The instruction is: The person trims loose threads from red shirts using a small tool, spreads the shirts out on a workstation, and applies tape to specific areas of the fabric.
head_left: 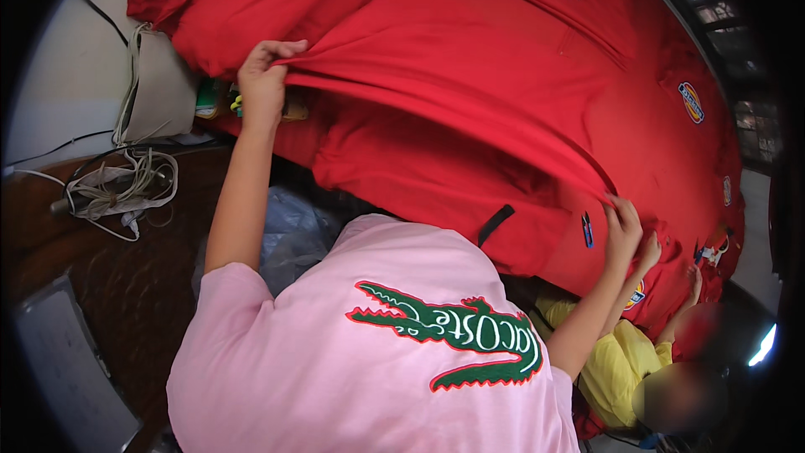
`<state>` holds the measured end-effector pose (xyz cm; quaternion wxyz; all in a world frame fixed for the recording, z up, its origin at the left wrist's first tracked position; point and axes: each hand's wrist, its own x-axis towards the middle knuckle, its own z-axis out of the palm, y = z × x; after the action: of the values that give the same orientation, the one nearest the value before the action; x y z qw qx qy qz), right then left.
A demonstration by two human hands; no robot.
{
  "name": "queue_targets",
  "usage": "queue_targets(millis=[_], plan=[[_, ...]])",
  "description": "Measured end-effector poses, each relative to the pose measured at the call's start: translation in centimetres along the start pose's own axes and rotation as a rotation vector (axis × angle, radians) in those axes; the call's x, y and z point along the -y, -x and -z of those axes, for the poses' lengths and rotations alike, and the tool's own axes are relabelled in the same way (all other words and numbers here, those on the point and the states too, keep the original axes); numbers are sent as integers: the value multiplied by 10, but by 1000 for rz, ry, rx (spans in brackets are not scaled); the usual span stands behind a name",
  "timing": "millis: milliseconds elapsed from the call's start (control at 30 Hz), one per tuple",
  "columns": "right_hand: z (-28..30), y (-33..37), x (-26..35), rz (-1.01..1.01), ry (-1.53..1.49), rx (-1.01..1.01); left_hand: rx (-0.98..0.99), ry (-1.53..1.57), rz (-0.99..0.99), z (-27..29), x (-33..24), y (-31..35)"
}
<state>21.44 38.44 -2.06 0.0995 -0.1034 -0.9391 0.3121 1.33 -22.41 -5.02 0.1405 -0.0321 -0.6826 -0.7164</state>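
Observation:
A red garment (pixel 453 75) is stretched across the table, its near edge lifted into a long open fold. My left hand (pixel 263 80) is closed on that edge at the left, the fingers pinching the cloth. At the right end of the same edge, my right hand (pixel 622 225) grips the fabric between thumb and fingers. Below the raised edge lies more red cloth (pixel 377 159). A short black strip (pixel 495 224) rests on it. Just left of my right hand is a small blue and black tool (pixel 588 231), perhaps a pen or thread snips.
More red garments with oval patches (pixel 692 102) cover the table to the right. A co-worker in a yellow shirt (pixel 625 365) sits close on my right, hands at the red cloth. Tangled cables (pixel 126 189) lie at the left, and a clear plastic bag (pixel 293 231) is beside me.

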Motion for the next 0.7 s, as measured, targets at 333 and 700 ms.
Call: queue_targets(millis=[333, 700], plan=[[52, 71, -18, -413, -489, -103, 344, 92, 506, -11, -3, 5], [-91, 36, -20, 94, -62, 38, 612, -901, -130, -134, 49, 80]])
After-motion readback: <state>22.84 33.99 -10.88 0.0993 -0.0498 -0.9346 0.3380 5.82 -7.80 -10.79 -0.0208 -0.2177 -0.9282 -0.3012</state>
